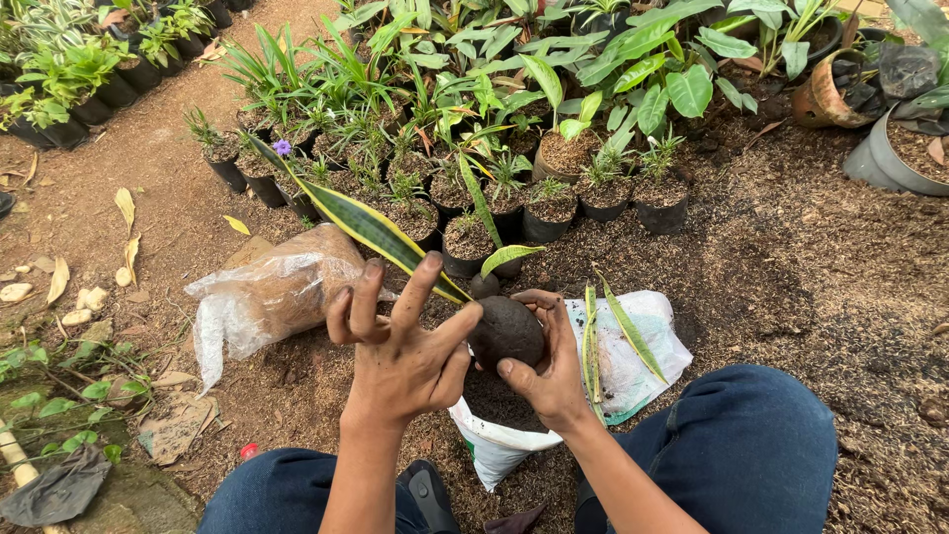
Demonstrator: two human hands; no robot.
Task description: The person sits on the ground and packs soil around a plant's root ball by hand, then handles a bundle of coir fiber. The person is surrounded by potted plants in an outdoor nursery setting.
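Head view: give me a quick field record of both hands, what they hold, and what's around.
Left hand: fingers spread, thumb against soil ball
Right hand: cupping soil ball from below
Soil ball: dark, round, with a striped yellow-edged leaf rising from it
White bag: open, under the hands, loose leaves on it
Clear plastic bag: left, on ground
Black pots: rows of seedlings behind

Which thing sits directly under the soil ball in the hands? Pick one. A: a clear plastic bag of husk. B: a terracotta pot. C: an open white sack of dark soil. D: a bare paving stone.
C: the soil ball, cupped by the right hand and touched by the left hand, hangs over the open white sack of dark soil.
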